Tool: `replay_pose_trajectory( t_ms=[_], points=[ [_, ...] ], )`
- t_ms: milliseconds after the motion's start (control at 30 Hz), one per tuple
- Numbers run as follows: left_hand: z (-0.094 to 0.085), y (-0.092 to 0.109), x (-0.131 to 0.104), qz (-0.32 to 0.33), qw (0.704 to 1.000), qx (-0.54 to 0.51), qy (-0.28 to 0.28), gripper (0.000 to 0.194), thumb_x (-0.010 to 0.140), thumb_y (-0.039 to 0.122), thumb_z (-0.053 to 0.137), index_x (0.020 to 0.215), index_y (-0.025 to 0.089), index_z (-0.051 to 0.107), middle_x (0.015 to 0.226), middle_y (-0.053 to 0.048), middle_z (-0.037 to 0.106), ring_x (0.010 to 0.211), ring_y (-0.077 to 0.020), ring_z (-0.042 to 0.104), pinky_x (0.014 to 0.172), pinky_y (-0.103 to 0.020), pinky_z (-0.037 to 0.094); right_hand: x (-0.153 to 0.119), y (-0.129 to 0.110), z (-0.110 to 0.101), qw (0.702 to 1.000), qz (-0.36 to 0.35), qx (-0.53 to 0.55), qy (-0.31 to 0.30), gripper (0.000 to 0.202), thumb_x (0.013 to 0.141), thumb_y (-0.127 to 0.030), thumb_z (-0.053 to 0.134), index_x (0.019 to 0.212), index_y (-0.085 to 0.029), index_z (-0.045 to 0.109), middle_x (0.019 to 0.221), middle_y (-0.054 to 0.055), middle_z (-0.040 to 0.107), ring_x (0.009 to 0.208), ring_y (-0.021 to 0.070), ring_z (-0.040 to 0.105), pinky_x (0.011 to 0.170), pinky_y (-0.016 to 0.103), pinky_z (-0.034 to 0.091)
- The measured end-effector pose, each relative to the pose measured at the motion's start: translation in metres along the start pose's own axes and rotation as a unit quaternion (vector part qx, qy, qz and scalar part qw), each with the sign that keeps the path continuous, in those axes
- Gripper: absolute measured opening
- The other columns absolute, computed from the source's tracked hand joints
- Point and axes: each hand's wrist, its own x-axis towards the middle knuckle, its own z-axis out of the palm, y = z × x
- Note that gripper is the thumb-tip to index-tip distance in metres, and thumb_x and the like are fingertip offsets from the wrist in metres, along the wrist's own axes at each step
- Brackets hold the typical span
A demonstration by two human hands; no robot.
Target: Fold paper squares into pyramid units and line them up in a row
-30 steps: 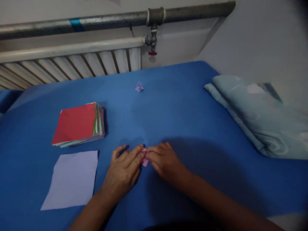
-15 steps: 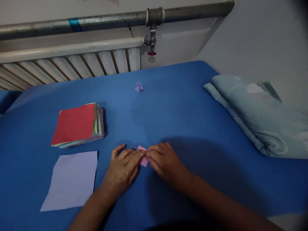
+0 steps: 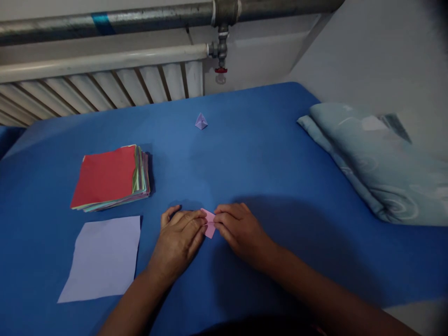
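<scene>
Between my two hands is a small folded piece of pink paper [image 3: 210, 225], with a crease running across its middle. My left hand [image 3: 180, 238] has its fingers closed on the paper's left side, covering that part. On the right side, my right hand [image 3: 241, 231] pinches the paper's edge between thumb and fingers. Both hands rest low over the blue surface. To the left of my left hand lies a flat lavender sheet of paper [image 3: 101, 259]. A small folded lavender paper piece [image 3: 201, 122] sits farther back.
A stack of coloured paper [image 3: 107, 176] with a red sheet on top lies on the blue surface [image 3: 252, 154] at the left. On the right is a folded pale-green blanket [image 3: 371, 163]. A radiator [image 3: 115, 88] and a metal pipe [image 3: 157, 18] with a red-handled valve [image 3: 220, 70] run along the back wall.
My left fingers have drawn back slightly to the left and my right fingers sit a little apart from them, so more of the pink paper shows. The whole view has shifted slightly.
</scene>
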Motion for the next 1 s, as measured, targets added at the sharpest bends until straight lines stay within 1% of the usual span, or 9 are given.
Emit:
replay_pose_trajectory(
  t_ms=[200,400,533,633,867,1000],
  points=[
    [0.000,0.000,0.002,-0.025,1.000,-0.011,0.002,0.016,0.094,0.021,0.049,0.096,0.023,0.064,0.106,-0.002,0.072,0.097,-0.0186,0.063,0.098,-0.045,0.033,0.001,0.002,0.002,1.000,0.001,0.000,-0.005,0.020,0.096,-0.017,0.044,0.086,-0.017,0.061,0.099,0.007,0.068,0.087,0.0153,0.060,0.079,0.032,0.039],
    [0.000,0.004,0.004,-0.066,0.998,-0.008,-0.001,0.014,0.092,0.024,0.051,0.093,0.023,0.065,0.104,-0.002,0.072,0.093,-0.0206,0.061,0.088,-0.043,0.036,0.004,0.004,0.003,1.000,0.002,-0.014,-0.009,0.018,0.095,-0.017,0.047,0.084,-0.016,0.061,0.100,0.007,0.068,0.089,0.0166,0.060,0.079,0.033,0.040],
    [0.001,0.003,0.006,-0.096,0.995,-0.030,0.009,0.016,0.092,0.023,0.050,0.102,0.025,0.063,0.095,0.000,0.073,0.083,-0.0185,0.061,0.084,-0.041,0.037,0.007,0.004,0.004,0.999,0.011,-0.024,-0.018,0.020,0.095,-0.017,0.045,0.084,-0.016,0.061,0.100,0.008,0.068,0.090,0.0177,0.060,0.080,0.034,0.041],
    [0.002,0.002,0.007,-0.118,0.992,-0.040,0.011,0.019,0.091,0.025,0.052,0.107,0.026,0.062,0.090,0.001,0.072,0.080,-0.0180,0.061,0.084,-0.040,0.038,0.008,0.004,0.004,0.999,0.017,-0.030,-0.028,0.021,0.095,-0.017,0.044,0.084,-0.016,0.061,0.099,0.008,0.067,0.088,0.0178,0.060,0.079,0.035,0.042],
    [0.003,0.000,0.007,-0.131,0.989,-0.066,0.009,0.014,0.092,0.028,0.051,0.097,0.025,0.064,0.087,0.001,0.072,0.079,-0.0176,0.062,0.085,-0.040,0.036,0.010,0.003,0.004,0.998,0.024,-0.045,-0.037,0.018,0.093,-0.014,0.047,0.082,-0.016,0.060,0.097,0.007,0.067,0.087,0.0181,0.059,0.077,0.034,0.041],
    [0.004,0.000,0.009,-0.128,0.990,-0.057,0.020,0.014,0.093,0.029,0.050,0.093,0.025,0.063,0.085,0.001,0.071,0.077,-0.0173,0.061,0.083,-0.039,0.037,0.011,0.002,0.005,0.997,0.031,-0.053,-0.042,0.016,0.092,-0.012,0.047,0.083,-0.017,0.060,0.097,0.007,0.066,0.088,0.0184,0.058,0.077,0.034,0.040]
  ],
)
